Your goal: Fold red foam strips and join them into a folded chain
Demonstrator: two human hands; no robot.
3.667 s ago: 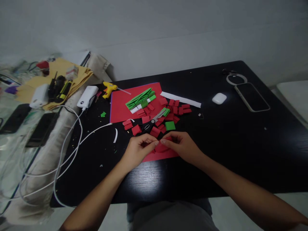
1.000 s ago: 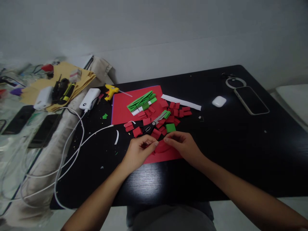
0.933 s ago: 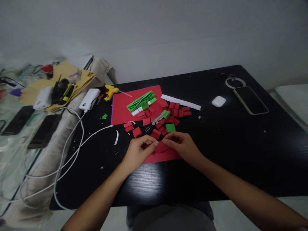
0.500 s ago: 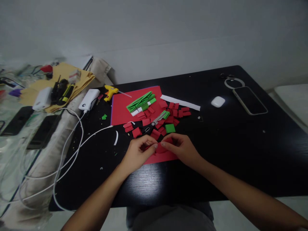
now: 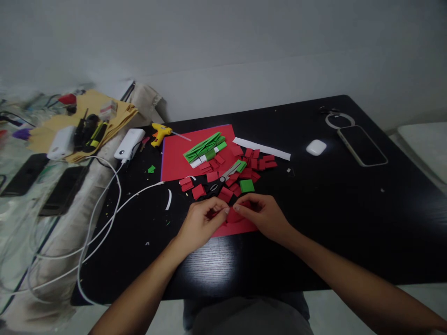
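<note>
My left hand [image 5: 204, 218] and my right hand [image 5: 263, 215] face each other near the front of the table, thumbs and forefingers pinched on a small piece of red paper [image 5: 231, 214]. Its folds are partly hidden by my fingers. Beneath them lies a flat red sheet [image 5: 240, 227]. Just beyond my hands are several folded red paper pieces [image 5: 226, 194], a folded green square [image 5: 247, 185] and a pair of scissors [image 5: 228, 173]. Farther back, a bundle of folded green strips [image 5: 206, 146] rests on a large red sheet [image 5: 174, 160].
A yellow glue gun [image 5: 161, 134] and a white power bank [image 5: 130, 143] with a white cable [image 5: 118, 190] lie to the left. A white paper strip [image 5: 261, 149] is behind the pieces. To the right are a white earbud case [image 5: 316, 147] and a phone [image 5: 363, 145].
Almost nothing differs. Both hands stay pinched on the red paper at the same spot, with only a slight shift of the fingers.
</note>
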